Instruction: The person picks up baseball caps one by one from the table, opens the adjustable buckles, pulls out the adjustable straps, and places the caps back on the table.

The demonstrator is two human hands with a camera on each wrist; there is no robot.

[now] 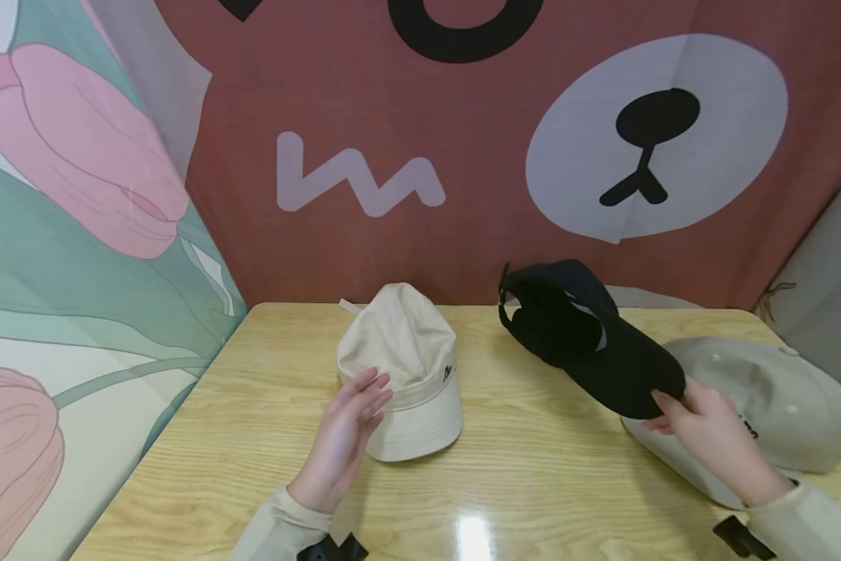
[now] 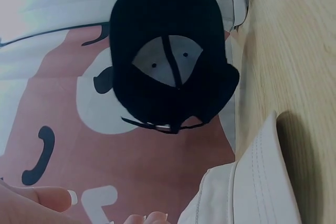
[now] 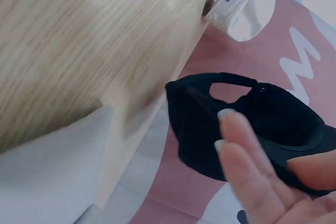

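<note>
The black cap hangs from the right hand, which pinches the edge of its brim, thumb against the underside and fingers behind. The crown stretches away from that grip, raised off the table, its hollow inside showing and the back strap at the end farthest from the fingers. Just below and to the right of the pinch lies a beige-grey cap, its brim partly under the hand.

Well to the left of this grip, the left hand is unclenched and holds nothing, fingers extended beside the cream cap; whether they touch it I cannot tell. Beneath both hands is the wooden table, with a printed backdrop beyond them.
</note>
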